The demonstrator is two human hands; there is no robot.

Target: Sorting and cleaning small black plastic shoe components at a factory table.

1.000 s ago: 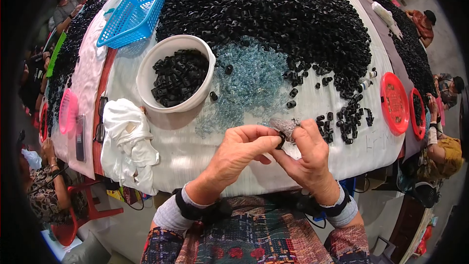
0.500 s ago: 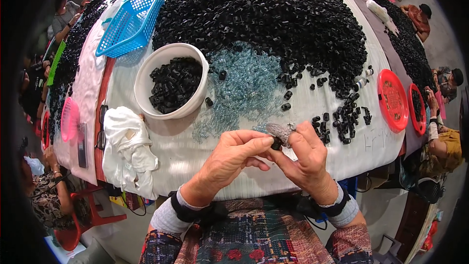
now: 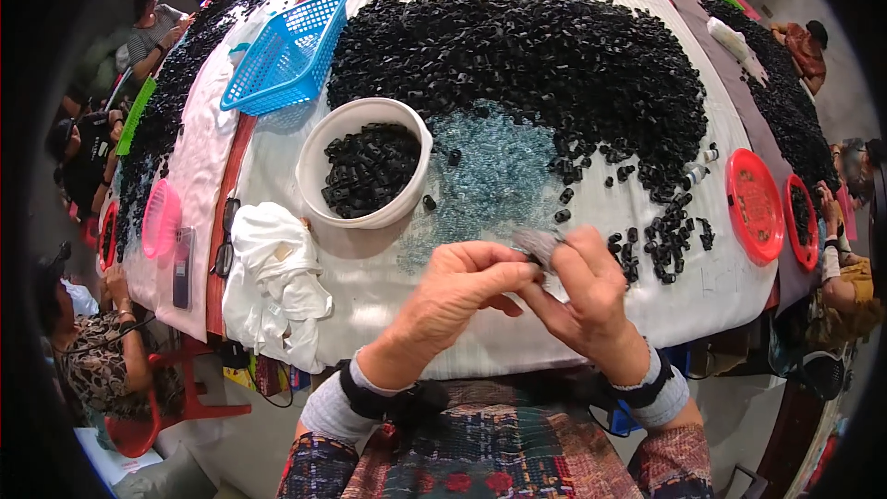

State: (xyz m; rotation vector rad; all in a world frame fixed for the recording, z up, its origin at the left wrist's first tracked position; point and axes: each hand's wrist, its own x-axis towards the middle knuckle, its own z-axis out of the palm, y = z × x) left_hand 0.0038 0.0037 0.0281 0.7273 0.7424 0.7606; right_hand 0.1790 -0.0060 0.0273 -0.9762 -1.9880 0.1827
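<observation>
While the left hand (image 3: 453, 291) and the right hand (image 3: 591, 291) meet at the lower centre of the frame, a small black piece (image 3: 533, 261) sits between their fingertips. The left fingers pinch it; the right fingers grasp a grey wad (image 3: 538, 242), blurred, right against the piece. Under them spreads a worktop (image 3: 370, 337) covered with a white sheet.

Left of the hands lies a crumpled white cloth (image 3: 277, 268), with dark-rimmed glasses (image 3: 224, 259) beside it and a phone (image 3: 183, 268) further left. Above the cloth, a white bowl (image 3: 312, 166) holds more black pieces (image 3: 370, 171). Clear bluish bits (image 3: 490, 162) are spread just right of the bowl, below a wide mound of black pieces (image 3: 517, 55) that fills the upper centre.

At the right, a red plate (image 3: 763, 253) bears a pattern in its middle; any lettering there is too small to read, as are marks on the pale tubes (image 3: 693, 176) near it. A blue basket (image 3: 277, 97) stands at the upper left. Other people sit along both edges.
</observation>
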